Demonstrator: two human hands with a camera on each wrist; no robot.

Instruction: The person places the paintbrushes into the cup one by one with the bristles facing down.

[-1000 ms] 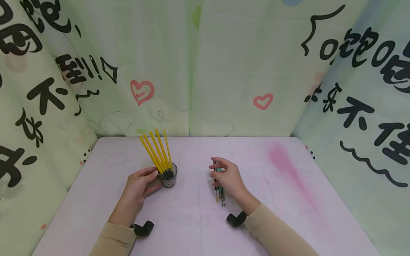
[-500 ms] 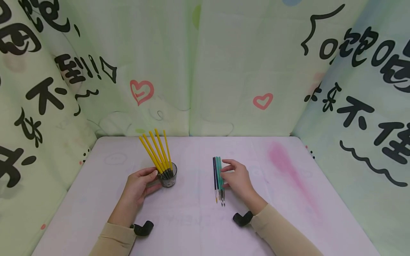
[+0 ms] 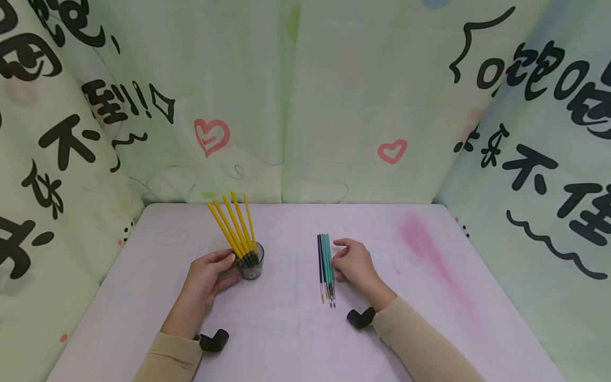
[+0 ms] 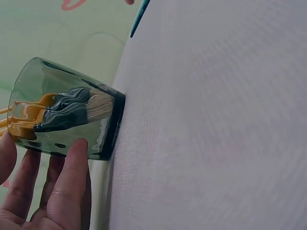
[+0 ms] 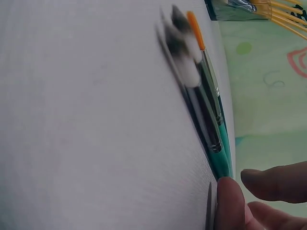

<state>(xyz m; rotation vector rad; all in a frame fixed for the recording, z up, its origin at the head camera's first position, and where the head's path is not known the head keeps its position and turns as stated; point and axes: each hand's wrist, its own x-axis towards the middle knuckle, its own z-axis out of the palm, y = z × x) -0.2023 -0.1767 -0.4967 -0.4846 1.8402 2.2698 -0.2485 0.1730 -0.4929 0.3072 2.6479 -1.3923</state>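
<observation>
Several yellow-handled brushes (image 3: 238,228) lean bristles down in a small grey-green glass (image 3: 251,269) on the table's left half. My left hand (image 3: 206,277) holds the glass from its left side. In the left wrist view, fingers (image 4: 72,187) lie on both sides of the glass (image 4: 100,129); pale bristles show through its wall. To the right, teal and black paintbrushes (image 3: 326,265) lie side by side, bristles toward me. My right hand (image 3: 358,268) is at their right edge. In the right wrist view, one fingertip (image 5: 230,199) overlaps the teal handles (image 5: 219,163), and another finger stands apart.
A pale pink table (image 3: 286,339) with a pink smear fills the front. Green patterned curtains (image 3: 334,95) with black writing and red hearts hang at the back and sides. A black wrist camera (image 3: 215,341) sits on the left wrist, another (image 3: 361,318) on the right.
My right hand has moved right, from over the teal and black brushes to their right edge, and its fingers have drawn closer together. The left hand and glass have stayed put.
</observation>
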